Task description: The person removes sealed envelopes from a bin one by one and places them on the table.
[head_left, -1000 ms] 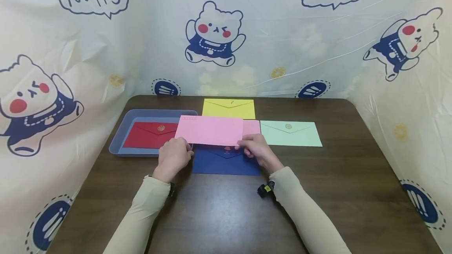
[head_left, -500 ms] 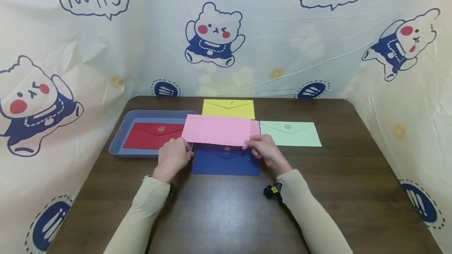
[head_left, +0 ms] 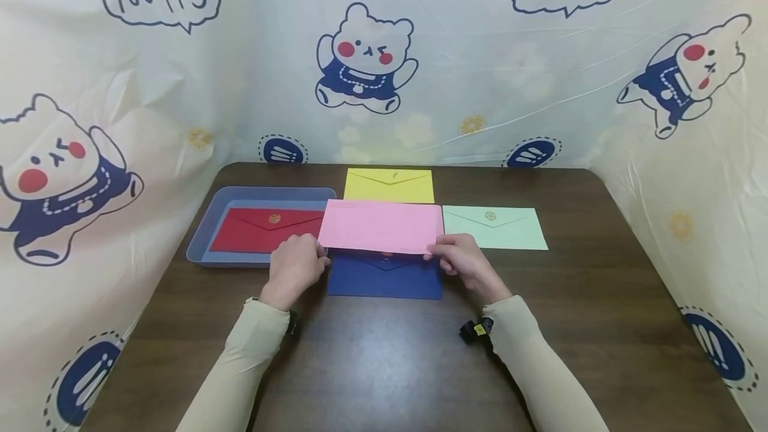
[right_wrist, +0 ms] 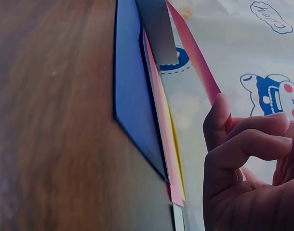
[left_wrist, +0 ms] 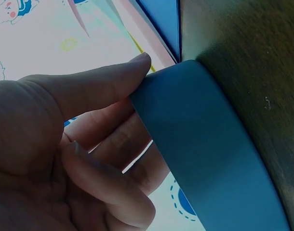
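Note:
My right hand (head_left: 468,262) pinches a pink envelope (head_left: 381,227) by its near right corner. In the right wrist view the held envelope (right_wrist: 197,60) is raised above the table and tilted. A second pink envelope (right_wrist: 161,110) lies beneath it, almost wholly covered in the head view. My left hand (head_left: 297,269) grips the near right corner of a blue-grey tray (head_left: 201,239), thumb (left_wrist: 108,86) on one side of its wall and fingers on the other. Inside the tray lies a red envelope (head_left: 258,232).
A yellow envelope (head_left: 390,185) lies at the back of the table (head_left: 384,365), a mint green one (head_left: 495,227) to the right, and a dark blue one (head_left: 384,279) in front. A printed curtain (head_left: 468,52) surrounds the table's back and sides.
My right hand has carried the pink envelope rightward, away from the tray and over the other pink envelope, uncovering more of the red one. The left hand has stayed at the tray.

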A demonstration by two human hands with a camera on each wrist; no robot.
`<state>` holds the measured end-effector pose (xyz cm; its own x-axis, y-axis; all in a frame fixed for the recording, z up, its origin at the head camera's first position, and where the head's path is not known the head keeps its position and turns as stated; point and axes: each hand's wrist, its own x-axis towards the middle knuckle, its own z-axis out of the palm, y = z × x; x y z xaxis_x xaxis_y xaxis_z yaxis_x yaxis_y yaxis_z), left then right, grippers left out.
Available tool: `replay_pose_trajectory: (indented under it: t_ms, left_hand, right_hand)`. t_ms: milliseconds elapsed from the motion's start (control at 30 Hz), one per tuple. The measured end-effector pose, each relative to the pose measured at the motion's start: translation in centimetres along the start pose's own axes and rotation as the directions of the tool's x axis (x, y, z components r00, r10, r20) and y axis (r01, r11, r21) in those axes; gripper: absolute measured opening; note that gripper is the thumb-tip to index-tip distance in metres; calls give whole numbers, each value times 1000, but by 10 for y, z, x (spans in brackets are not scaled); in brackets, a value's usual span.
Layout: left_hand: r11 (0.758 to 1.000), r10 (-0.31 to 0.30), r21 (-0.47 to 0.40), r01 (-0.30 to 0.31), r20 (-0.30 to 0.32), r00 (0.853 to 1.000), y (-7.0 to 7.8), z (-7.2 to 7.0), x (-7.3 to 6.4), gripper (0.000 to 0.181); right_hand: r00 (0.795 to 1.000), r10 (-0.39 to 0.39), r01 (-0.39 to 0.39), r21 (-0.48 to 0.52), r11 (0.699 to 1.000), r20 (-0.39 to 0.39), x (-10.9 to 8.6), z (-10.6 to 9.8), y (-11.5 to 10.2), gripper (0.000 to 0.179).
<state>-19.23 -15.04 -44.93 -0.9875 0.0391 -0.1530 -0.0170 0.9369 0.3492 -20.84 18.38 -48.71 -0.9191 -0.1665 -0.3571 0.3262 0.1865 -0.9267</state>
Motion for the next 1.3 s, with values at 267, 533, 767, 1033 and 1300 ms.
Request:
replay_pose_trajectory:
  t_ms: [267, 533, 767, 1033, 1300]
  left_hand:
    - [1000, 0, 2, 0, 5, 1000, 0, 0, 0, 25]
    - [1000, -4, 14, 3, 6, 1000, 0, -1, 1, 21]
    - [1000, -5, 11, 5, 4, 1000, 1, -2, 1, 24]
    - [1000, 3, 11, -3, 4, 1000, -1, -1, 2, 19]
    - [1000, 6, 6, -6, 13, 1000, -2, 1, 2, 22]
  right_hand:
    - [1000, 2, -2, -23, 1000, -5, -6, -11, 6, 19]
    - [1000, -3, 3, 6, 1000, 4, -11, -18, 13, 18]
    - [1000, 16, -16, 7, 1000, 5, -17, -23, 15, 17]
    - [1000, 21, -22, 25, 999, 6, -21, -31, 21, 16]
    - [1000, 2, -2, -14, 1000, 11, -32, -38, 24, 18]
